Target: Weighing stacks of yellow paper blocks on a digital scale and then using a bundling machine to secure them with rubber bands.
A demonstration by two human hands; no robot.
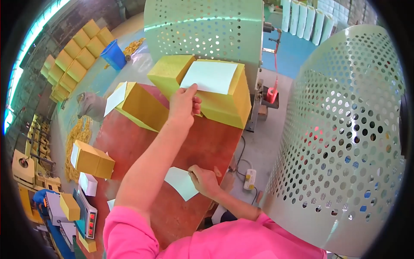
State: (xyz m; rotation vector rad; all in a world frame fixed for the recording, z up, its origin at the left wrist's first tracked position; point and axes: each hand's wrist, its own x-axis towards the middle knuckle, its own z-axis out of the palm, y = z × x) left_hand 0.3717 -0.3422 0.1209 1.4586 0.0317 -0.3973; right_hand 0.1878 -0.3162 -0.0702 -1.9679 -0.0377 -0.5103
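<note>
At the far side of the red-brown table (142, 153), a tall block of stacked yellow paper (226, 103) carries a white paper sheet (211, 75) on its top. My left hand (185, 103) reaches across to that sheet, fingers curled and closed at its near left corner. Closer to me, my right hand (204, 180) pinches the edge of a pale paper sheet (182, 184) held low over the table. A smaller yellow block (170, 69) adjoins the tall one. To its left, another yellow block (140, 105) leans with a white sheet (115, 99) at its end.
A pale green perforated metal guard (340, 129) curves up at my right; a second guard (202, 32) stands behind the blocks. A power strip (249, 179) lies beyond the table's right edge. Leftward are a wrapped yellow block (92, 159), a scale (86, 213) and a blue bin (114, 55).
</note>
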